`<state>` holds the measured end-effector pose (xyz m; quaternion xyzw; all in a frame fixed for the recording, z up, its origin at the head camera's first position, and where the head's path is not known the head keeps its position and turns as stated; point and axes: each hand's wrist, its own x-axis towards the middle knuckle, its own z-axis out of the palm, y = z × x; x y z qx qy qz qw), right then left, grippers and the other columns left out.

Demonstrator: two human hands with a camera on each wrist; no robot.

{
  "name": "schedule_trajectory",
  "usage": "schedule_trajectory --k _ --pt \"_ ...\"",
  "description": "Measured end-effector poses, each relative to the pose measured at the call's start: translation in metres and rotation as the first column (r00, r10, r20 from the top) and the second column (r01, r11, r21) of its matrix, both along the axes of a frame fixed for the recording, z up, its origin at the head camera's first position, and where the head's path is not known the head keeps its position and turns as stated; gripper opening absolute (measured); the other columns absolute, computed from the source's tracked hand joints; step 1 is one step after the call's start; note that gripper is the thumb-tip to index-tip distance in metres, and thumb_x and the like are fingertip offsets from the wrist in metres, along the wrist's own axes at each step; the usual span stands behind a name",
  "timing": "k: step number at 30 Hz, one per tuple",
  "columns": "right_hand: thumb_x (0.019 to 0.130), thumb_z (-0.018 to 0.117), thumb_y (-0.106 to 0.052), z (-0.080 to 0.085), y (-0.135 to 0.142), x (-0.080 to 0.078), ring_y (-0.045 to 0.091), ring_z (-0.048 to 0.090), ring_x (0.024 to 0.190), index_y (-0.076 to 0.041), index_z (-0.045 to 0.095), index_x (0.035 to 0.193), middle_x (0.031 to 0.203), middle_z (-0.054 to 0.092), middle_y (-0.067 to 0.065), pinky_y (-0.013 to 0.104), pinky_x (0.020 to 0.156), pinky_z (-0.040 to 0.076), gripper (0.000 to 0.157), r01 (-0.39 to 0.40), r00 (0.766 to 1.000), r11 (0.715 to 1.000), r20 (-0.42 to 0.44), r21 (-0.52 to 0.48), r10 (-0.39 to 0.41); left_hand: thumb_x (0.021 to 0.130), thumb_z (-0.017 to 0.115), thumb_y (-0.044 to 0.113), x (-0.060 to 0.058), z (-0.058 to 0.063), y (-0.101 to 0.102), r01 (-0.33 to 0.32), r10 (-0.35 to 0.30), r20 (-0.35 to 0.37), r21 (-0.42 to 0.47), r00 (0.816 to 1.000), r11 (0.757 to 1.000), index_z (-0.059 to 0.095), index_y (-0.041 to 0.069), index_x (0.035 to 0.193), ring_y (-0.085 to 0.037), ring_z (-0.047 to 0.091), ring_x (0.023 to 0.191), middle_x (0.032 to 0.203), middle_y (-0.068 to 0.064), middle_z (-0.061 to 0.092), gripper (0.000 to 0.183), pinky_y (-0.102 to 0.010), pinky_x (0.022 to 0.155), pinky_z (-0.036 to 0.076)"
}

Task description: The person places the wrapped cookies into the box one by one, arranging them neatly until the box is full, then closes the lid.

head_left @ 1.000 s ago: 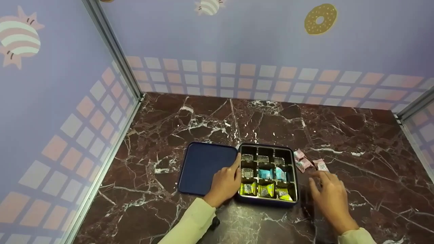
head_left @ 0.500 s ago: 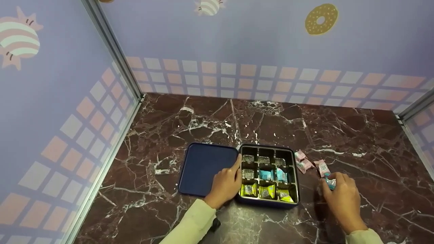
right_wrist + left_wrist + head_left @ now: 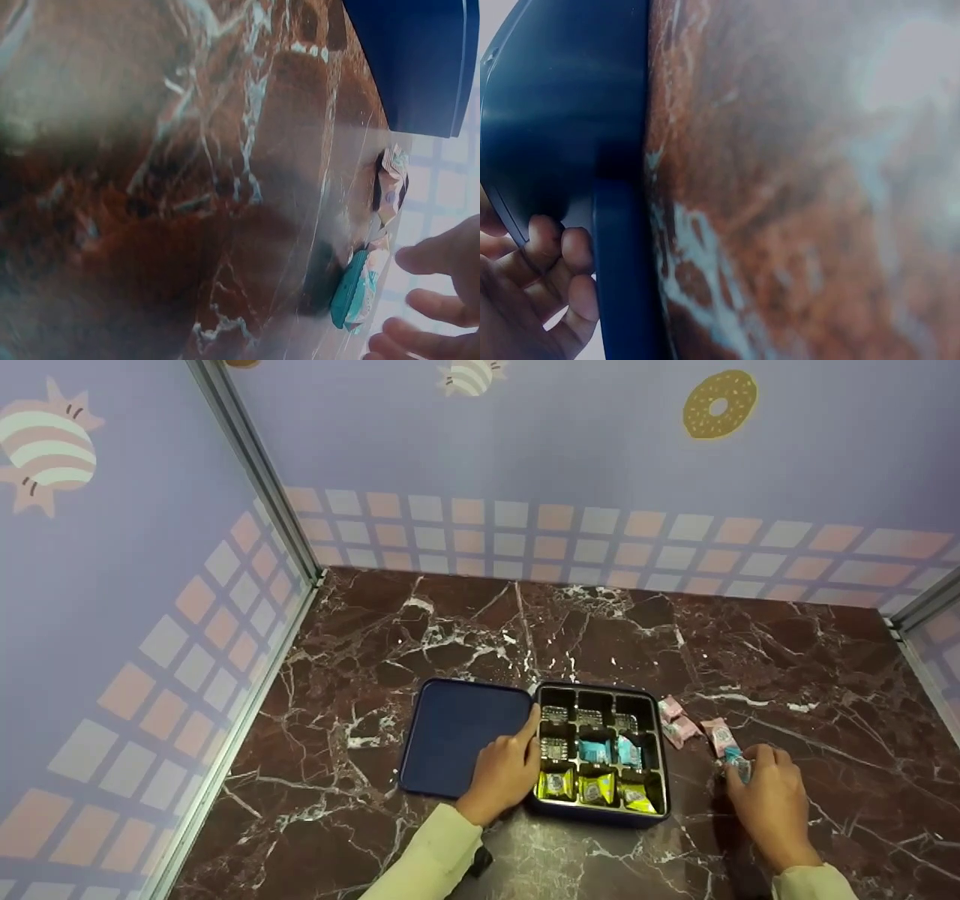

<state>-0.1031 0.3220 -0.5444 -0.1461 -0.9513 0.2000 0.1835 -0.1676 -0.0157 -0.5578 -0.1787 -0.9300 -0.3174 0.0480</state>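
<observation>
Right hand (image 3: 772,802): fingers (image 3: 439,307) spread | blue candy (image 3: 737,763): just beside fingertips | on tabletop (image 3: 780,660)

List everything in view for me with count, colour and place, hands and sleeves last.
table: one, veined brown, lower half
box: one, dark blue, on table
lid: one, dark blue, left of box
front-row packets: three, yellow, in box
middle-row packets: two, blue, in box
loose packets: three, pink, right of box
single packet: one, blue, beside the loose packets
walls: three, lilac with prints, behind and beside table
posts: two, grey, wall corners
unclear object: one, black, bottom centre
left hand: one, bare, at box's left edge
right hand: one, bare, by single packet
sleeves: two, cream, both forearms
</observation>
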Motion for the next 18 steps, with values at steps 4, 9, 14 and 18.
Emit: schedule_trajectory --k 4,9,14,18 --pt "0.081 0.068 -0.012 -0.0008 0.0031 -0.0002 0.058 0.053 0.09 0.009 0.055 0.1 0.102 0.054 0.035 0.065 0.072 0.04 0.031 0.012 0.997 1.0 0.076 0.006 -0.013 0.1 0.044 0.023 0.0001 -0.001 0.0008 0.006 -0.006 0.011 0.013 1.0 1.0 0.039 0.018 0.149 -0.008 0.03 0.042 0.05 0.004 0.041 0.05 -0.026 0.044 0.028" --pt "0.081 0.069 -0.013 -0.0032 0.0046 -0.0021 0.058 0.053 0.09 0.009 0.052 0.103 0.101 0.053 0.035 0.065 0.072 0.04 0.035 0.022 0.992 1.0 0.122 0.0 -0.021 0.099 0.045 0.023 0.0012 -0.0005 0.001 -0.002 0.002 0.011 0.004 1.0 1.0 0.04 0.018 0.149 -0.01 0.032 0.043 0.051 0.002 0.042 0.05 -0.027 0.044 0.03" --pt "0.083 0.069 -0.015 -0.0047 0.0062 -0.0057 0.058 0.053 0.089 0.006 0.052 0.102 0.101 0.052 0.035 0.065 0.069 0.041 0.033 0.019 0.987 1.0 0.158 -0.002 -0.018 0.099 0.045 0.023 0.0014 0.001 0.0006 -0.005 0.005 -0.002 -0.001 1.0 1.0 0.041 0.018 0.148 -0.01 0.034 0.043 0.051 0.002 0.044 0.05 -0.028 0.044 0.031" --pt "0.083 0.068 -0.013 -0.0056 0.0061 -0.0072 0.058 0.053 0.09 0.005 0.052 0.103 0.104 0.052 0.034 0.064 0.07 0.041 0.03 0.008 0.987 1.0 0.162 -0.012 -0.006 0.099 0.045 0.023 0.0002 0.0011 -0.0004 -0.003 0.003 0.004 0.001 1.0 1.0 0.04 0.017 0.149 -0.009 0.032 0.042 0.05 0.002 0.042 0.05 -0.027 0.043 0.029"
